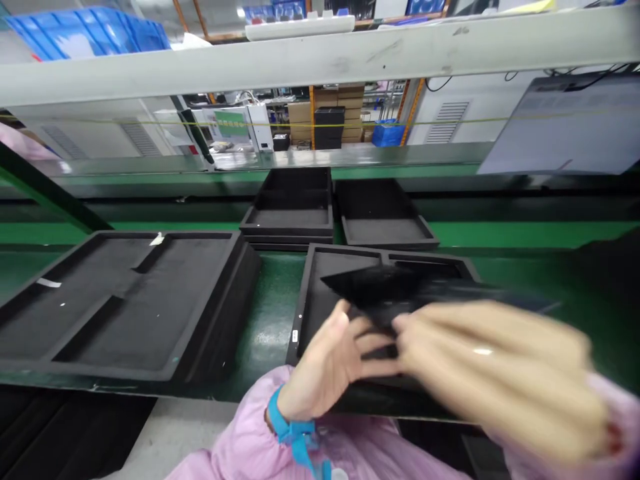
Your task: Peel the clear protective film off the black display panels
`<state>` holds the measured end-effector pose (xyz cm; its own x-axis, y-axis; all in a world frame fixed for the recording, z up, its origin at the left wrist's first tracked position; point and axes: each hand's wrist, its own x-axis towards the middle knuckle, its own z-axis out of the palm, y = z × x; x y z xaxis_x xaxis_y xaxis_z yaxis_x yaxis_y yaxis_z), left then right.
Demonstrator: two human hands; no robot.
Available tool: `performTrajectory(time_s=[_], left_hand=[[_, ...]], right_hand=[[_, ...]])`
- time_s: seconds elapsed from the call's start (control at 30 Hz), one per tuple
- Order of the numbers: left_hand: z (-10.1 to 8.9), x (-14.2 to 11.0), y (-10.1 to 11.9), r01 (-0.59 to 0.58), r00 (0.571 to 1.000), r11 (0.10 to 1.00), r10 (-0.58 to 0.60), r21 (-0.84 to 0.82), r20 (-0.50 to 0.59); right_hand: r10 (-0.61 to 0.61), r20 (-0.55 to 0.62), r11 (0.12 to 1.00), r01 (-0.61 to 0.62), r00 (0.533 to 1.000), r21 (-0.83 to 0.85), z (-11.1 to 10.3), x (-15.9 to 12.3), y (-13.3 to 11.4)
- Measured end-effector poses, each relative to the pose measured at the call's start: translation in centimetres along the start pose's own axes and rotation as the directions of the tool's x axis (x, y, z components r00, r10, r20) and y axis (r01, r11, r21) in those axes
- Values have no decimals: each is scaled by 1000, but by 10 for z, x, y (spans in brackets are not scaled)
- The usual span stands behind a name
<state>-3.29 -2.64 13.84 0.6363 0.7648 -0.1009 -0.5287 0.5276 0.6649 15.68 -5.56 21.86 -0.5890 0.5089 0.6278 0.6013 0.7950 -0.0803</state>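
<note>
A thin, glossy black panel (380, 287), blurred by motion, is tilted above a black foam tray (306, 293) on the green bench. My right hand (490, 367), also smeared, grips the panel's near edge with its fingers over it. Just below and left of the panel is my left hand (335, 363), palm turned inward, thumb raised and fingers apart; whether the fingertips touch the panel I cannot tell. A blue wrist strap (295, 430) circles my left wrist. The tray has divided compartments, partly hidden by the panel and my hands.
On the left stands a stack of black foam trays (207, 320) with bits of white tape. Behind, another tray stack (290, 220) and a shallow tray (390, 230) rest on the green surface (273, 317). A pale beam (320, 57) crosses overhead; a blue crate (90, 30) sits above it.
</note>
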Motion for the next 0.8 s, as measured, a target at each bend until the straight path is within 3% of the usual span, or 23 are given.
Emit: performTrajectory(time_s=[0.03,0.1,0.13,0.17,0.2,0.23,0.27,0.3,0.37,0.43,0.5,0.57,0.63,0.67,0.73,0.8], left_hand=[[0,3,-1,-89,989,996,86,-19,-123],[-6,6,-1,-214,924,974,225,70,-308],[-10,6,0,-243,895,961,275,133,-351],[-15,4,1,-260,877,948,312,185,-366],[-20,2,2,-271,868,936,338,223,-364],[-24,-2,4,-278,865,927,355,251,-355],[-27,-5,4,-280,865,918,368,281,-341],[-29,-8,5,-283,867,907,381,314,-321],[-30,-13,5,-286,880,876,400,388,-255],[-29,-14,5,-283,898,851,398,442,-190],[-27,-14,5,-278,903,843,393,461,-172],[-25,-11,5,-275,900,831,400,483,-175],[-24,-9,5,-268,899,823,400,501,-177],[-25,-9,6,-268,899,822,401,502,-176],[-26,-10,10,-298,884,815,431,497,-178],[-26,-13,14,-358,854,791,493,497,-168]], right_hand=[[-23,138,998,15,990,59,16,-1,-12],[-13,391,988,-49,920,148,43,-4,-21],[20,427,986,-89,904,143,52,-5,-16],[91,383,987,-136,919,91,58,-6,-7],[201,262,978,-209,944,2,62,-5,7],[337,100,941,-330,936,-82,65,-4,24],[471,-60,873,-475,880,-114,67,-3,43],[594,-147,789,-608,791,-82,69,-1,63],[750,-119,661,-746,651,85,75,3,96],[796,-67,602,-775,602,192,83,7,116],[806,-117,591,-786,580,183,90,11,120],[762,-255,636,-761,595,127,96,16,113],[628,-374,749,-661,682,50,98,18,98],[559,-380,805,-592,737,34,97,17,90],[487,-266,873,-468,832,137,94,13,73],[488,-157,824,-394,859,408,90,6,60]])
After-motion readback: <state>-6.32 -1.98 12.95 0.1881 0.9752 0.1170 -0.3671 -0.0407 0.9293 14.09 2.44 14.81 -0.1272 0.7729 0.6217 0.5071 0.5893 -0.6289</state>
